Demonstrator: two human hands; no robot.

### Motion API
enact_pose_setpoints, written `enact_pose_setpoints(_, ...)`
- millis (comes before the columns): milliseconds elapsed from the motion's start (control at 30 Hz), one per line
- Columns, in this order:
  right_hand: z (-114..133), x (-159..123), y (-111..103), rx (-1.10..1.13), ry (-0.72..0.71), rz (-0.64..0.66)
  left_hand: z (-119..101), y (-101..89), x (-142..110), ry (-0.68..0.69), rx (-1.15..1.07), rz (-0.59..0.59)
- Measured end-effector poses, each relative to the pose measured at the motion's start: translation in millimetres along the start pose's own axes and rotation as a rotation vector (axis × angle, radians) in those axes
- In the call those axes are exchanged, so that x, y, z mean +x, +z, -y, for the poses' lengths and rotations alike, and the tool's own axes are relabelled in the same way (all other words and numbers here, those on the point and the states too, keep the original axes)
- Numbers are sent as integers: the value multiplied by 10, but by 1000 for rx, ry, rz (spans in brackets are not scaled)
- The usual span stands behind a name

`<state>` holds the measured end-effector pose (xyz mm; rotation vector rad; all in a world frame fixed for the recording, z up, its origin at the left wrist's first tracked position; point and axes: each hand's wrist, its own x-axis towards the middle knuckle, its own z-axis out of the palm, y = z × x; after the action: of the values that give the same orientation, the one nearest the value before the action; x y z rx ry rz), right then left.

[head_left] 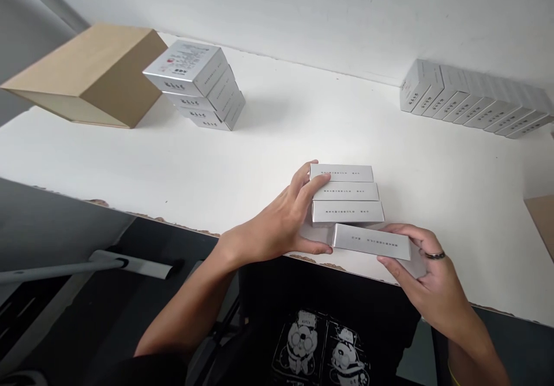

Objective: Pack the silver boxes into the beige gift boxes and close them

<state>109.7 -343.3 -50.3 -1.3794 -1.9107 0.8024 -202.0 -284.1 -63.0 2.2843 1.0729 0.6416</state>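
Observation:
Three flat silver boxes (346,193) stand on edge side by side near the front of the white table (268,149). My left hand (281,218) presses against their left ends, fingers curved round them, thumb reaching toward a fourth box. That fourth silver box (371,241) lies at an angle just in front of the three. My right hand (426,276), with a dark ring on one finger, grips its right end.
A stack of several silver boxes (199,83) sits at the back left beside a tilted brown cardboard box (93,74). A row of several silver boxes (471,100) lines the back right wall. Brown cardboard (543,221) shows at the right edge. A grey bar (86,266) runs below the table.

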Motion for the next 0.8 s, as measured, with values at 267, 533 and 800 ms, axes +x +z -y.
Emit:
enact_pose_setpoints(267,-198,10,-817,-272,-236,62,69,135,-24,0,87,-74)
enact_pose_setpoints(533,330,384,-511,-492,-557,157,94,207,-49,36,132,-168)
enact_pose_setpoints(800,89,216,-328,-354,-411,86,128,260,-63,22,108,-202)
